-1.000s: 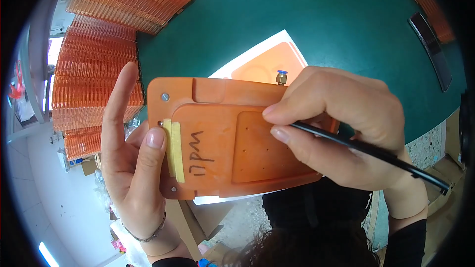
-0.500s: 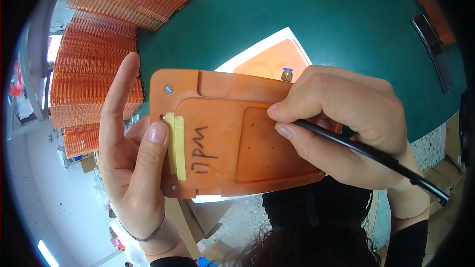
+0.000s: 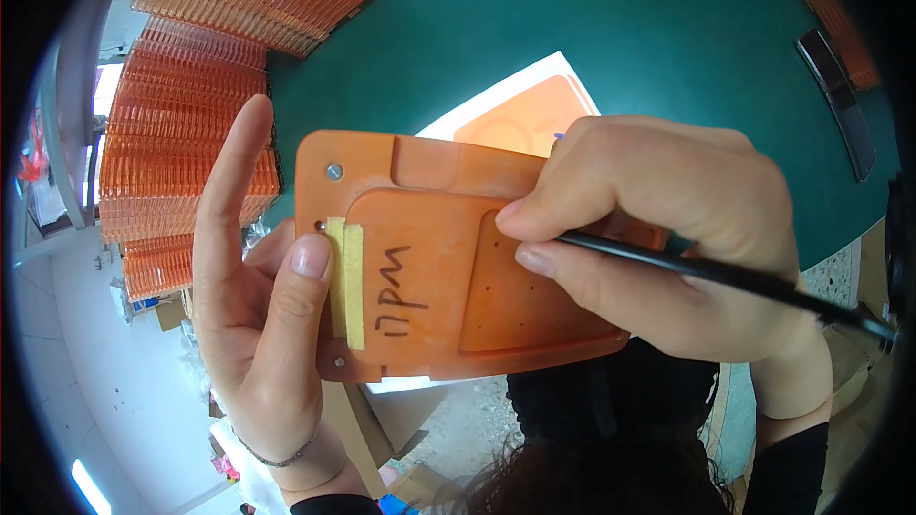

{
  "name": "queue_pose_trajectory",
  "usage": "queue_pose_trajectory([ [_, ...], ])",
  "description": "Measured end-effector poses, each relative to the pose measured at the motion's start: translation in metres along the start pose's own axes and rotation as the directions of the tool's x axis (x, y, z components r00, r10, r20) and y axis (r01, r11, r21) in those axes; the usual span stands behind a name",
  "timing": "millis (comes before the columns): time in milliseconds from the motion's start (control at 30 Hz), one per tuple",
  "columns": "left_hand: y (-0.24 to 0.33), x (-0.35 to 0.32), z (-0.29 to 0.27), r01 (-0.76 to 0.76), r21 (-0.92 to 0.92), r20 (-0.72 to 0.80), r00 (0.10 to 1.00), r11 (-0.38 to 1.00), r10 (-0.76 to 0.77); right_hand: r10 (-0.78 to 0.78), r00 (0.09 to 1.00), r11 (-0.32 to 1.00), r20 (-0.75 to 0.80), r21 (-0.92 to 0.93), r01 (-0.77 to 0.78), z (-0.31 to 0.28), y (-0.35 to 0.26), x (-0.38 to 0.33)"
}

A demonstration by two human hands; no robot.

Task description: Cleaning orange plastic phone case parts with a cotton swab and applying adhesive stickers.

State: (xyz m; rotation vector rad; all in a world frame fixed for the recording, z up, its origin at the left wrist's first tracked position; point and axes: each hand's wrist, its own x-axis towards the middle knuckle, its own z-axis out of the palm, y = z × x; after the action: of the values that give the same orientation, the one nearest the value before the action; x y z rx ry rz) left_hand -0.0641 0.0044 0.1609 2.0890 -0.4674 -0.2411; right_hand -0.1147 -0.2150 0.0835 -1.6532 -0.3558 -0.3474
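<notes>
An orange plastic fixture plate is held up in my left hand, the thumb pressing its left edge and the forefinger stretched upward. Yellow tape runs along that end, beside dark handwriting. Metal pins sit at the corners, and a sunken panel with small holes fills the right part. My right hand pinches a slim black pen-like tool over this panel. Its rear end points to the lower right; the fingers hide its working end, so I cannot tell whether it touches the plate.
Tall stacks of orange trays line the left side of the green table. Behind the plate lies a white-bordered sheet with an orange face. A dark phone-like slab lies at the right. Cardboard shows below.
My right hand has shifted slightly left over the plate, and the tool's rear end has swung right and up. The plate has moved a little right. The blue-topped brass fitting is now mostly hidden.
</notes>
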Motion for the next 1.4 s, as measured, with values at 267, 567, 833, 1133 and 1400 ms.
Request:
queue_pose_trajectory([
  [267, 0.008, -0.006, -0.006, 0.092, 0.056, 0.016, 0.996, 0.994, -0.093, 0.055, 0.996, 0.894, -0.065, 0.447, -0.020, -0.019, 0.013, -0.012],
  [567, 0.009, 0.013, -0.018, 0.117, 0.207, 0.071, 0.988, 0.971, -0.134, 0.248, 0.956, 0.915, -0.154, 0.362, -0.179, -0.041, 0.010, -0.029],
  [833, -0.010, 0.048, -0.025, 0.050, 0.119, 0.212, 0.974, 0.992, -0.074, 0.360, 0.912, 0.913, -0.198, 0.273, -0.302, -0.047, 0.026, -0.047],
  [1133, -0.004, 0.068, -0.026, 0.276, 0.010, 0.290, 0.919, 0.961, -0.267, 0.391, 0.901, 0.891, -0.189, 0.324, -0.319, -0.049, 0.029, -0.053],
  [1400, -0.011, 0.079, -0.028, 0.449, -0.107, 0.265, 0.873, 0.887, -0.410, 0.399, 0.895, 0.884, -0.198, 0.341, -0.319, -0.053, 0.032, -0.053],
])
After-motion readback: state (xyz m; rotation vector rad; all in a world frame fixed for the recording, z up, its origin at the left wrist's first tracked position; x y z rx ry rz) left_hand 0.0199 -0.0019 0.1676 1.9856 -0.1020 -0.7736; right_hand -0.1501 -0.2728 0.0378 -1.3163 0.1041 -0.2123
